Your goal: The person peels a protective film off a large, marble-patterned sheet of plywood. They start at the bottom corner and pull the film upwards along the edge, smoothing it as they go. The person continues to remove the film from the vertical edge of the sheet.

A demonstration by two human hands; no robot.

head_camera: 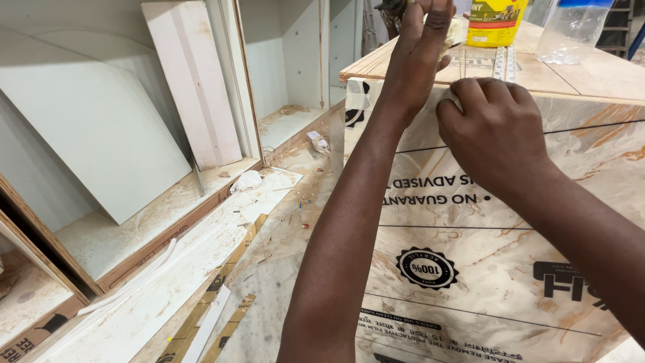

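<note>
L hand (418, 60): fingers pinched on panel (497, 222) top edge
R hand (494, 128): curled, pressing white edge strip (451, 97)
Risk: strip may lift if press uneven

Marble-patterned laminate panel (484, 249): upright, fixed to the cabinet side, covered by clear printed protective film. White strip (451, 99): pinched at the panel's top edge, mostly hidden under fingers.

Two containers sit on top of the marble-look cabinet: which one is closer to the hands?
The yellow bottle, standing just behind the left hand at the panel's top edge. The clear plastic container with the blue lid sits farther right, beyond the right hand.
</note>
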